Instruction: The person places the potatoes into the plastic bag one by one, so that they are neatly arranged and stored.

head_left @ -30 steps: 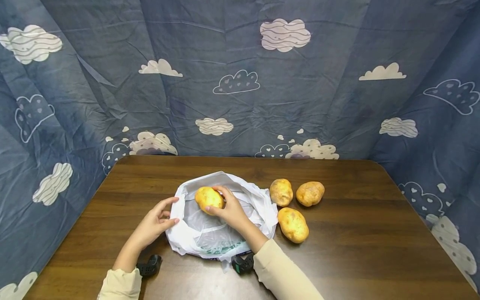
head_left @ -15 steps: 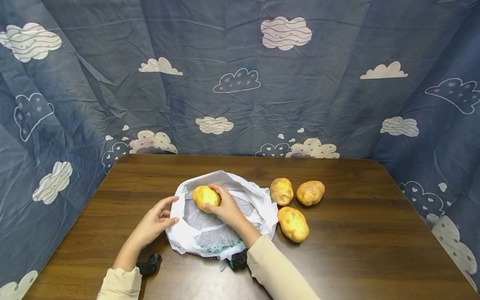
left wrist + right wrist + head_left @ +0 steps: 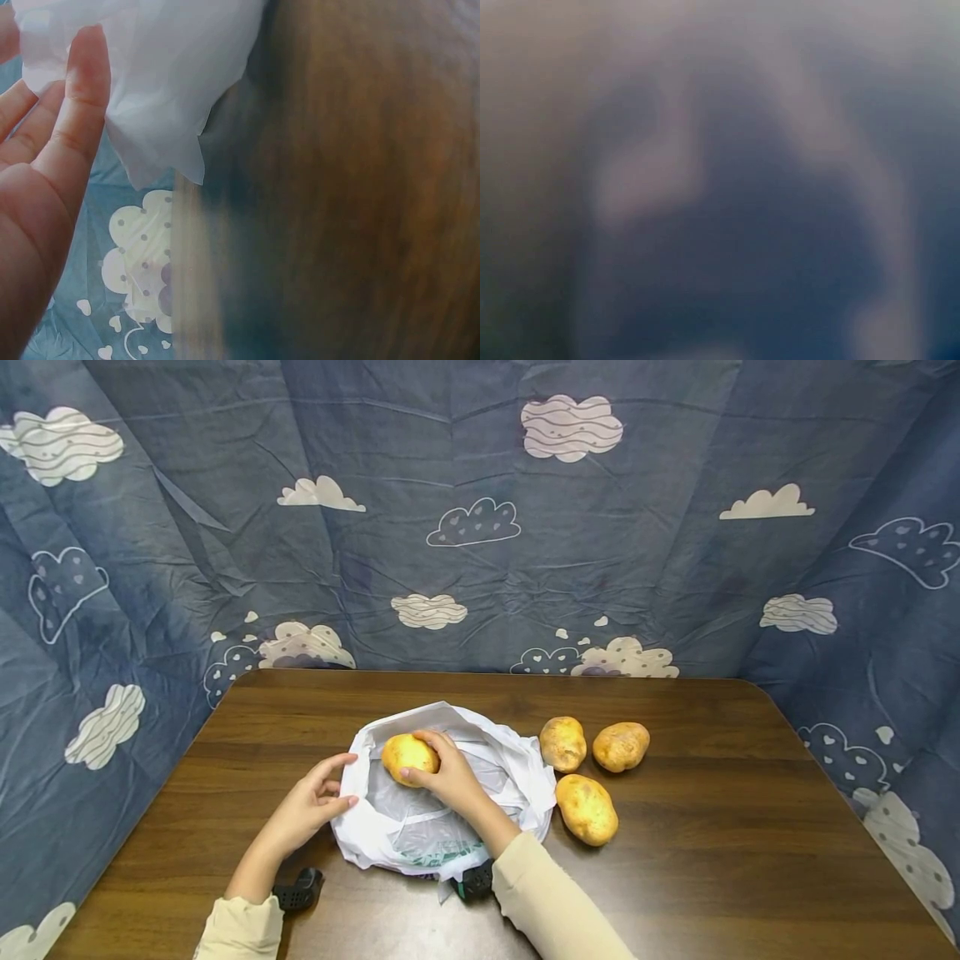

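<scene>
A white plastic bag (image 3: pixel 528 768) with green print lies spread on the table, its mouth facing up. My right hand (image 3: pixel 450 777) reaches into that mouth and grips a yellow potato (image 3: pixel 409 760) between thumb and fingers. At the bag's left rim, my left hand (image 3: pixel 300 806) holds the plastic with thumb and index finger set apart. The left wrist view shows a straight digit of the left hand (image 3: pixel 60 150) against the white plastic (image 3: pixel 165 67). The right wrist view is too blurred to make out the hand or the potato.
Three more potatoes lie right of the bag: one beside its rim (image 3: pixel 562 744), one farther right (image 3: pixel 621 747) and a larger one nearer (image 3: pixel 587 810). Brown wooden table (image 3: pixel 712 827) surrounds them. A cloud-patterned blue curtain (image 3: pixel 480 577) hangs behind. Black wrist devices (image 3: pixel 300 890) sit under both forearms.
My right hand has carried the potato slightly left inside the bag's mouth. The left hand keeps its place at the rim, and the other potatoes lie as before.
</scene>
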Available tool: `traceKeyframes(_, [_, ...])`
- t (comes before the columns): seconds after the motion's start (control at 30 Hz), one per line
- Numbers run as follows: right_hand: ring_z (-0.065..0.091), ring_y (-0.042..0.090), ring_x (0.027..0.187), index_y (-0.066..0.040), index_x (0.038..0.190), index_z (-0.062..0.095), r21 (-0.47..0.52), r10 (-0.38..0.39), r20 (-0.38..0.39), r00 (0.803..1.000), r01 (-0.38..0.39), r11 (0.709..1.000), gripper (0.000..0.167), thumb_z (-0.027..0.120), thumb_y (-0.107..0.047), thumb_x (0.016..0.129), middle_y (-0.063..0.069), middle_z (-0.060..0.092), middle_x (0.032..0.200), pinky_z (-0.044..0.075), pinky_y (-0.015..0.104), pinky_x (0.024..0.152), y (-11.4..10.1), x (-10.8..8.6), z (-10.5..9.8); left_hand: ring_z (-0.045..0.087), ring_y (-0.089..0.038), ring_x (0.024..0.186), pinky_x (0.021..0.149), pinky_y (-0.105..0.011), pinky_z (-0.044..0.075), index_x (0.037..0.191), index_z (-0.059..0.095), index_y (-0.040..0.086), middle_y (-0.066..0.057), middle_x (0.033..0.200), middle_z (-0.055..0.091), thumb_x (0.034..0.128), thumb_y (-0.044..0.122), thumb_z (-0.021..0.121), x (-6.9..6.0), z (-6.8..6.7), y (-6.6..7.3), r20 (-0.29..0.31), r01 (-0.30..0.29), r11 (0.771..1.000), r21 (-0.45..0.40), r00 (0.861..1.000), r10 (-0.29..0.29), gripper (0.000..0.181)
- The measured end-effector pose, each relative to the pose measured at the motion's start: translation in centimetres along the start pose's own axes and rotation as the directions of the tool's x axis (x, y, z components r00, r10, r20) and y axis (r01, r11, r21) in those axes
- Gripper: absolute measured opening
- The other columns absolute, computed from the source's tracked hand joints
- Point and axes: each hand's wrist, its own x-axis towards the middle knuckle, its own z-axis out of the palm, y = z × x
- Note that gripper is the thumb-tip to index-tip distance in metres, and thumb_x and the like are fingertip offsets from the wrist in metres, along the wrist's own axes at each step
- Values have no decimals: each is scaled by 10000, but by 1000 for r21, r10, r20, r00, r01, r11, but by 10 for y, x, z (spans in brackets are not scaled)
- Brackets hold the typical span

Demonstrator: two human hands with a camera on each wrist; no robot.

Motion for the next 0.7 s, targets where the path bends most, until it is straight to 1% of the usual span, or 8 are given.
traceKeyframes(0.07, [432, 181, 1115, -85, 1234, 506, 23, 5, -2, 1000, -5, 1000, 560, 735, -229, 744, 50, 480, 1209, 355, 350, 910, 0, 0, 0, 507, -124, 592, 520, -238, 407, 1277, 345, -92, -165, 763, 538, 804, -90, 591, 0, 0, 0, 0, 0, 1000, 3, 1000, 0, 533])
traceKeyframes(0.17, [444, 227, 1093, -60, 1243, 496, 72, -2, -9, 1000, 2, 997, 572, 736, -209, 745, 77, 476, 1212, 370, 397, 894, -1, 0, -1, 504, -119, 594, 519, -229, 403, 1278, 344, -91, -162, 763, 536, 804, -90, 591, 0, 0, 0, 0, -3, 1000, 3, 1000, 3, 534])
traceKeyframes(0.23, [448, 249, 1078, -41, 1246, 490, 82, -13, -14, 1000, 14, 997, 581, 737, -196, 744, 89, 475, 1213, 375, 414, 889, -3, -1, -2, 501, -119, 590, 515, -219, 398, 1277, 344, -94, -163, 758, 535, 803, -92, 591, 0, 0, -1, -2, -7, 1000, 3, 1000, 7, 534])
traceKeyframes(0.43, [440, 256, 1093, -35, 1257, 476, 24, -50, -22, 999, 51, 998, 604, 736, -206, 739, 67, 475, 1226, 353, 390, 916, -12, -5, -7, 498, -138, 588, 504, -212, 389, 1275, 344, -97, -168, 755, 533, 803, -95, 591, 0, 0, -2, -2, -11, 1000, 3, 1000, 11, 533])
traceKeyframes(0.6, [441, 315, 1106, -38, 1268, 460, 29, -96, -47, 994, 97, 995, 621, 738, -194, 734, 77, 469, 1242, 353, 418, 912, -19, -9, -13, 503, -131, 602, 509, -224, 402, 1274, 346, -97, -167, 762, 531, 802, -94, 593, 0, 0, -2, -2, -16, 1000, 6, 1000, 16, 532])
traceKeyframes(0.7, [434, 305, 1117, -41, 1276, 452, 24, -123, -52, 991, 125, 992, 630, 745, -171, 733, 65, 457, 1261, 351, 416, 918, -23, -11, -17, 503, -126, 601, 510, -220, 401, 1274, 346, -97, -169, 762, 533, 803, -93, 592, 0, 0, -2, -1, -20, 1000, 2, 1000, 20, 531])
